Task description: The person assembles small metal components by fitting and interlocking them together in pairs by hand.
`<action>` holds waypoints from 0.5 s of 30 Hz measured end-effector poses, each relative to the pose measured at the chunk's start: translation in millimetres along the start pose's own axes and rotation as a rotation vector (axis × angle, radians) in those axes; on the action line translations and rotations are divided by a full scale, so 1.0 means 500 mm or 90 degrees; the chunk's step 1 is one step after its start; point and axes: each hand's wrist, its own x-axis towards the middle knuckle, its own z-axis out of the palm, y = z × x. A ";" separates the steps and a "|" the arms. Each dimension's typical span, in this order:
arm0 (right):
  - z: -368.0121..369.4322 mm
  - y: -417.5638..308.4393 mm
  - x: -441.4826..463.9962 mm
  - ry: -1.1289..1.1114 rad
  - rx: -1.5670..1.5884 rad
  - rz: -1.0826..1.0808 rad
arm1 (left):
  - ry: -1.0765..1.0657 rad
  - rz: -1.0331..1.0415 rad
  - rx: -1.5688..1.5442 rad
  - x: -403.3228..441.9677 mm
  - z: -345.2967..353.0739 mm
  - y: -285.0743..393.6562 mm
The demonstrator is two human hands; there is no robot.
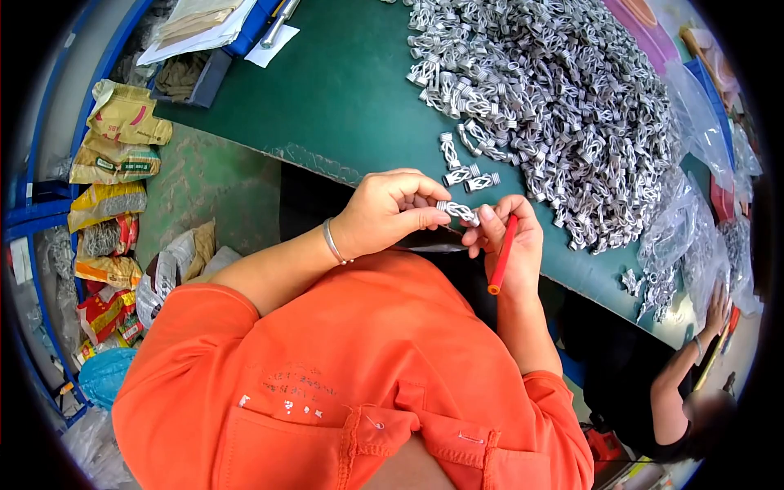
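Observation:
My left hand [385,211] pinches one end of a small silver-grey metal part [457,212] with twisted open loops and a ridged collar. The fingertips of my right hand [513,238] are at the other end of this part. A slim red stick [503,257], pencil-like with an orange end, lies in my right hand and points down toward me; its upper tip is partly hidden. Just beyond my hands, several loose metal parts [461,175] of the same kind lie on the green table [343,98].
A large heap of such metal parts [572,106] covers the table's right side, with clear plastic bags [690,220] beside it. Another person's hand [717,310] touches the bags. Printed sacks [114,163] stand at the left, and a grey bin [196,82] sits at the table's left corner.

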 end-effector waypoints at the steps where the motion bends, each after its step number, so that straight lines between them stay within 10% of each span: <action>1: -0.001 0.002 0.000 -0.004 0.003 0.009 | 0.001 0.005 -0.009 -0.001 0.000 0.001; 15: -0.027 0.022 -0.013 -0.161 -0.156 -0.340 | -0.029 0.200 0.116 -0.007 -0.008 0.019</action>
